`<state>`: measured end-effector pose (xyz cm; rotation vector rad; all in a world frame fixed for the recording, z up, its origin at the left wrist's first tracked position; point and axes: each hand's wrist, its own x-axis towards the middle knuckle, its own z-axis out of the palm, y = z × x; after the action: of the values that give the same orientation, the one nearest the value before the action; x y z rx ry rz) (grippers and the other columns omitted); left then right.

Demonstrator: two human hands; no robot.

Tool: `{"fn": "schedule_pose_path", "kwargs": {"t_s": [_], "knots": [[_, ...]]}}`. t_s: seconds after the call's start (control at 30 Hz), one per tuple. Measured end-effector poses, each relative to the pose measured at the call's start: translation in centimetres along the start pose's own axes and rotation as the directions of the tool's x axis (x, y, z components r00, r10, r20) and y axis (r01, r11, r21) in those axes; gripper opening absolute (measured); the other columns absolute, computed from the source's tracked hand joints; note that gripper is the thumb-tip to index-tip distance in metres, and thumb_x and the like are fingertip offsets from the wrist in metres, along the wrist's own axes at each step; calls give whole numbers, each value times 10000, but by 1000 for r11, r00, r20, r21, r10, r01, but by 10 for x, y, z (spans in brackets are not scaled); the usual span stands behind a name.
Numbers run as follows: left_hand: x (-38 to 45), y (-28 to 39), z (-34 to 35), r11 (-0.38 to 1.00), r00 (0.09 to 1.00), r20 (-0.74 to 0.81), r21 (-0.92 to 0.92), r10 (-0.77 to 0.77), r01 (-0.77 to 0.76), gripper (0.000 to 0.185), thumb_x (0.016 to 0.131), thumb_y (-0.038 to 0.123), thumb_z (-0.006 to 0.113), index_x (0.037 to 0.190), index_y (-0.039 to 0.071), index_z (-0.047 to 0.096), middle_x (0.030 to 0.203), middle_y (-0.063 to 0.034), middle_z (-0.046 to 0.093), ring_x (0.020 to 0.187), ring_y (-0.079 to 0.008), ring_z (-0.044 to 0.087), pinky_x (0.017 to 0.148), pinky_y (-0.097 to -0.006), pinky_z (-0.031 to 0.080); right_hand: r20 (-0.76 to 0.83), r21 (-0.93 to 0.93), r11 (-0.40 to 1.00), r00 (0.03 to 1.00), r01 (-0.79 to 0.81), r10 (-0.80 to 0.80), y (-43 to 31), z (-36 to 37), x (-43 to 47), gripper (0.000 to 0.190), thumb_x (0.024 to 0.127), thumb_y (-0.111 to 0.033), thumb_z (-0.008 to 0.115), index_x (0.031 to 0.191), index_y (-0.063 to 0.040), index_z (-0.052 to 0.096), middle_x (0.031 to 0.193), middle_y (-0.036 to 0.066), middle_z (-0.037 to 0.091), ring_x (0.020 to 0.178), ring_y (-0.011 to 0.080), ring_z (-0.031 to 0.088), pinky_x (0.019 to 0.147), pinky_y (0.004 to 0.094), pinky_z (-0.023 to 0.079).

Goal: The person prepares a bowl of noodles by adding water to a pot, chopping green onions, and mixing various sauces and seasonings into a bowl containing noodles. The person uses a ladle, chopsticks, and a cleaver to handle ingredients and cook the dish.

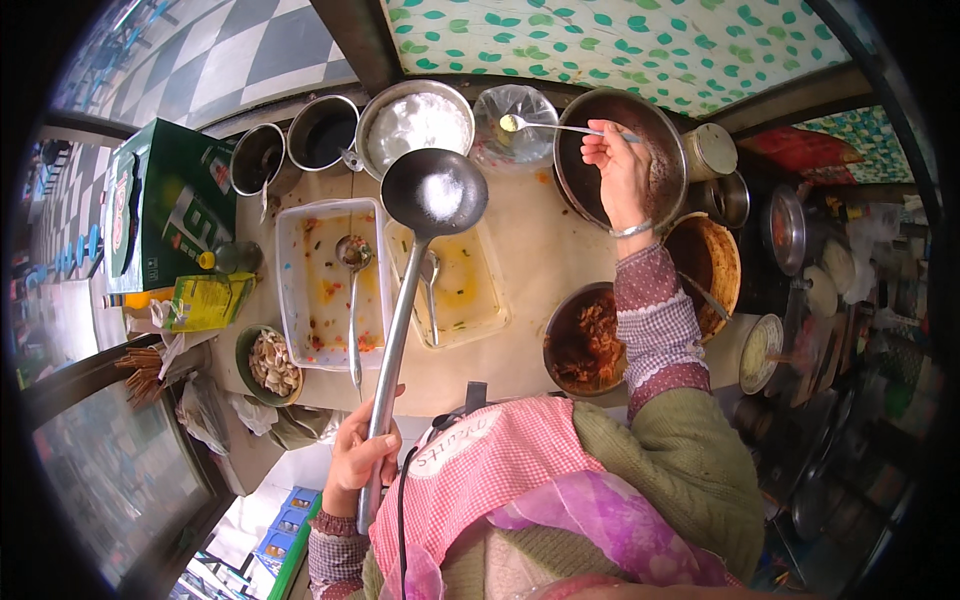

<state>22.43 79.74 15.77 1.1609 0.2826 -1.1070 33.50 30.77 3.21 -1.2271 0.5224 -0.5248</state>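
My left hand (365, 451) grips the long metal handle of a ladle (474, 187). White powder (441, 196) lies in the ladle's dark bowl, which overhangs the near rim of a metal pot of white powder (418, 124). In my right hand (622, 169) is a small spoon (551, 126), held level and carrying a little pale yellow granular matter (511, 123). The spoon's tip is over a clear plastic bag (504, 154) lining a container. Beneath my right hand stands a large metal pot (574, 191) with a dark inside.
Two plastic tubs (283, 300) (491, 326) hold oily remains and spoons. A bowl of pale chopped pieces (274, 364) sits at left, near a green carton (172, 202). On the right are a pot of reddish-brown food (585, 341), a sauce-stained tub (724, 277) and a lidded jar (711, 151).
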Motion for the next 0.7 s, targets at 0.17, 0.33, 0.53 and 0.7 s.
{"fn": "schedule_pose_path", "kwargs": {"t_s": [0.17, 0.33, 0.53, 0.7], "knots": [[6, -1, -2, 1000, 1000, 29, -7, 9, -9, 755, 871, 91, 683, 1548, -53, 381, 661, -49, 558, 405, -130, 509, 397, -247, 417, 137, 63, 997, 990, -32, 23, -28, 21, -28, 309, 1066, -239, 586, 1113, 51, 683, 879, 97, 716, 737, 144, 673, 671, 257, 552], [6, -2, -2, 999, 1000, 28, -38, 11, -10, 754, 871, 80, 678, 1549, -55, 377, 660, -41, 555, 401, -127, 503, 396, -247, 415, 329, -15, 998, 942, 67, -58, -33, 45, -57, 306, 1083, -245, 573, 1115, 34, 694, 902, 87, 705, 766, 132, 665, 671, 253, 539], [-2, -5, -5, 999, 1000, -2, -23, 26, -26, 752, 857, 78, 668, 1537, -66, 382, 644, -49, 550, 391, -127, 495, 385, -249, 411, 181, 85, 993, 979, 76, -91, -27, 44, -40, 296, 1077, -237, 578, 1109, 33, 695, 888, 93, 723, 737, 137, 671, 639, 260, 551], [-20, -12, -13, 999, 999, -36, -46, 21, -23, 742, 861, 69, 679, 1534, -60, 394, 649, -46, 554, 401, -129, 499, 395, -249, 407, 119, -456, 824, 940, 337, -320, -21, 26, -27, 334, 1078, -245, 562, 1084, 51, 717, 917, 116, 719, 724, 128, 661, 649, 264, 556]]}}
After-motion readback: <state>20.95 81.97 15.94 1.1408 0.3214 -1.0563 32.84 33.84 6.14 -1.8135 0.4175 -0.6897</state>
